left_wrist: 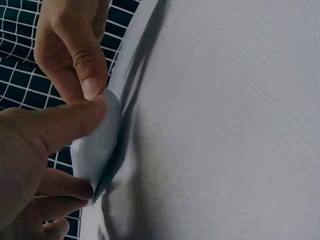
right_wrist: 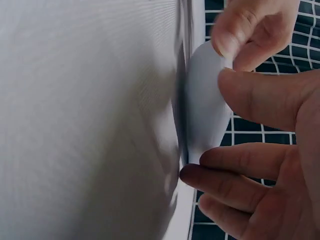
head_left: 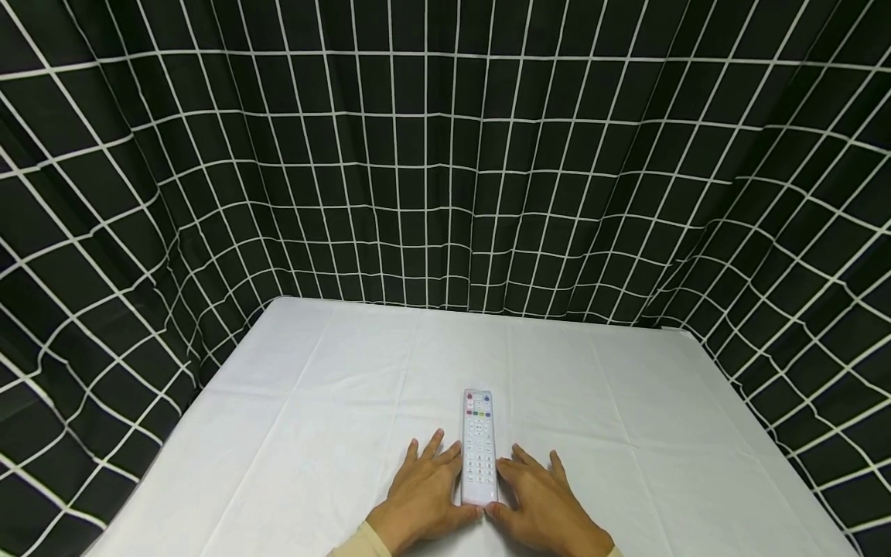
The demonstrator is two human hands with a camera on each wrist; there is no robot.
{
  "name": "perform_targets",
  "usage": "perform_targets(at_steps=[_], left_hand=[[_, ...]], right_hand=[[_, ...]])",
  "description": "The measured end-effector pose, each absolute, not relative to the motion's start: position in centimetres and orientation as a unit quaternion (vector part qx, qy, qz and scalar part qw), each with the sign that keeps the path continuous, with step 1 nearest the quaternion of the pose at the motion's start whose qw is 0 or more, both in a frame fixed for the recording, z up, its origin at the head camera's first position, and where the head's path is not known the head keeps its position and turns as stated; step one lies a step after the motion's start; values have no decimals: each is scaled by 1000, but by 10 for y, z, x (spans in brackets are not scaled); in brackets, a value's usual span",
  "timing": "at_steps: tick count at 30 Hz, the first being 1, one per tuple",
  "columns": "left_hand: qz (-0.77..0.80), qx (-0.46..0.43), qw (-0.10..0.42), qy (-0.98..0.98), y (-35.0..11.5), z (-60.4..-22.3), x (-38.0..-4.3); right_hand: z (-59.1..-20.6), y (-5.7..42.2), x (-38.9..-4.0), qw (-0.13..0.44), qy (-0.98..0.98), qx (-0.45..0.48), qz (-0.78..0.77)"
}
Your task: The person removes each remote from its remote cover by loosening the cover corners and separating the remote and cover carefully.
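A slim white remote control point(head_left: 479, 449) lies face up near the table's front edge, its long side pointing away from me. Small buttons cover its face, with a few red, blue, green and yellow ones toward the far end. My left hand point(head_left: 426, 489) is at its left side, fingers spread and fairly straight, with the thumb at the near end. On the other side my right hand point(head_left: 541, 499) mirrors this, thumb beside the left one and a fingertip at the right edge. In the left wrist view, the remote's pale near end point(left_wrist: 102, 145) shows between thumb and fingertips.
A white cloth point(head_left: 334, 402) with faint creases covers the table. Black curtains with a white grid point(head_left: 418, 170) hang behind the table and along both sides.
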State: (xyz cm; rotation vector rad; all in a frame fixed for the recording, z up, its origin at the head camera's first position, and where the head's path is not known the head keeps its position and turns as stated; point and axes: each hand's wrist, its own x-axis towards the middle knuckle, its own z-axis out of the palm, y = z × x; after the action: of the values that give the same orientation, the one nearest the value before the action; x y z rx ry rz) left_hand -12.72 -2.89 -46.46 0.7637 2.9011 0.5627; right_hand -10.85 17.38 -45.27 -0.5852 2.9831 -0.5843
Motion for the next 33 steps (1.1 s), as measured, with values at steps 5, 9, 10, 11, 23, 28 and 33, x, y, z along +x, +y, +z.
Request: perform_targets(at_steps=[5,9,10,11,23,28,33], left_hand=[[220,249,50,942,-32,-455,-125],[262,253,50,930,-33,-446,-125],[272,256,47,926,-33,-444,-125],[283,256,46,923,-34,-442,-125],[470,314,-78,821,-28,-426,-129],[482,292,-133,815,-26,-420,-128],[496,265,-160,811,-25,-412,-126]], right_hand=[[-448,177,-106,25,947,-198,-253],[-442,181,-105,17,929,-198,-313],[-440,182,-104,6,924,-200,-326],[-438,183,-104,0,919,-201,-340],[-417,175,-100,-162,868,-176,-435],[-411,173,-100,-209,849,-200,-442],[-407,172,-102,-279,816,-274,-426]])
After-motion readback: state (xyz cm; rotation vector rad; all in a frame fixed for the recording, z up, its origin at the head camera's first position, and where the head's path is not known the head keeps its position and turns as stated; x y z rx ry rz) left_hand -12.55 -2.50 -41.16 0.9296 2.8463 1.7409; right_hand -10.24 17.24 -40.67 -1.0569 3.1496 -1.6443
